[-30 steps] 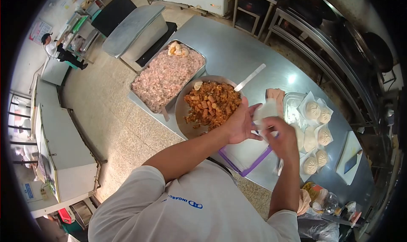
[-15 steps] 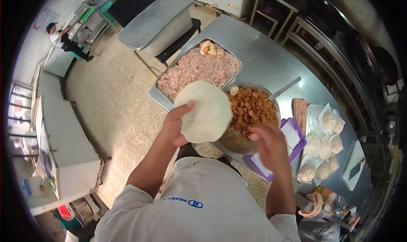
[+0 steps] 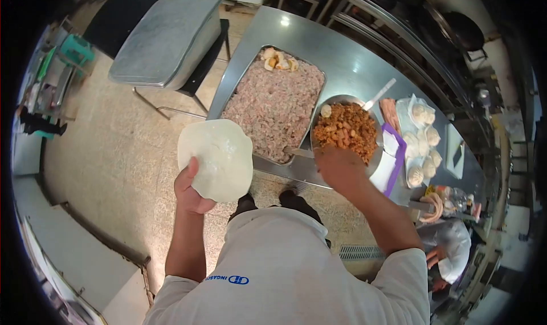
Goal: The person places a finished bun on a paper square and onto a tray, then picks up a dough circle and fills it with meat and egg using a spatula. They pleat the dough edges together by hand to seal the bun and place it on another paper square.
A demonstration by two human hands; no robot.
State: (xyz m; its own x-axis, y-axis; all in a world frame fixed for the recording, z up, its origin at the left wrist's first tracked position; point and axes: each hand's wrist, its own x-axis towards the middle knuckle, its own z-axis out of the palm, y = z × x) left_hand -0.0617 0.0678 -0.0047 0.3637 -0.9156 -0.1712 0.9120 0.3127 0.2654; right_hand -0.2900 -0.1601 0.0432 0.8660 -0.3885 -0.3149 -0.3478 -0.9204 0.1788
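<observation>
My left hand is shut on a flat round dough wrapper, held up over the floor, left of the steel table. My right hand reaches over the table's near edge, its fingers curled on the handle of a spatula. The spatula lies in the steel tray of pale minced filling. Just beyond that hand is a round metal bowl of orange-brown chunky filling with a white spoon in it.
Right of the bowl lie a purple-edged board and a tray of several pleated buns. A lidded steel container stands on a frame to the left. Another person in white is at the lower right.
My left hand has carried the dough wrapper leftward and lower, away from the bowl. My right hand moved from the purple board to the spatula at the mince tray. The view swung left.
</observation>
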